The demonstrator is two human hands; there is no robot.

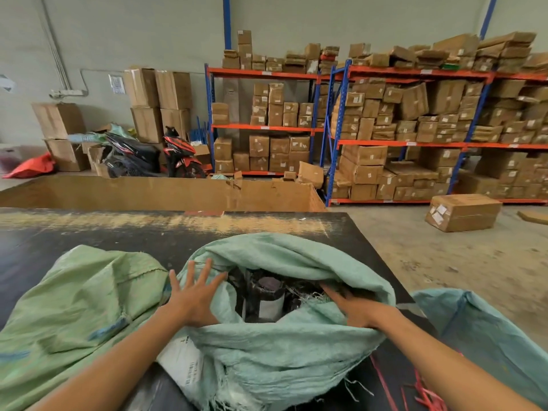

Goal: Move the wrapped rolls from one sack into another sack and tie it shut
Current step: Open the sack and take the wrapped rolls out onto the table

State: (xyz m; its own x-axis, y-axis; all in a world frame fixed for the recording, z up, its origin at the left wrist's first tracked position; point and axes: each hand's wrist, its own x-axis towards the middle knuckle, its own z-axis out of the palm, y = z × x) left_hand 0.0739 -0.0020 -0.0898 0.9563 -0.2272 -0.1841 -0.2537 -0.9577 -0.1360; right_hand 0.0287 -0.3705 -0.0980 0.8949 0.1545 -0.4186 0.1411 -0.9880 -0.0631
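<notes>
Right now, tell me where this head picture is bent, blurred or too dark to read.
Head view: wide-angle bending bows the shelving uprights and table edge outward; the left hand has slightly soft fingertips; the sack mouth is in shadow, so the wrapped rolls read as dark shapes with one pale label; the right hand partly disappears into that shade; lighting elsewhere is even, without glare.

Behind the black table [89, 232] stands a large open cardboard bin [178, 192]. Blue and orange shelving racks [335, 137] are full of cardboard boxes [415, 102]. One box [462, 212] lies on the concrete floor. A red-black motorbike [181, 155] is parked near the wall.
</notes>
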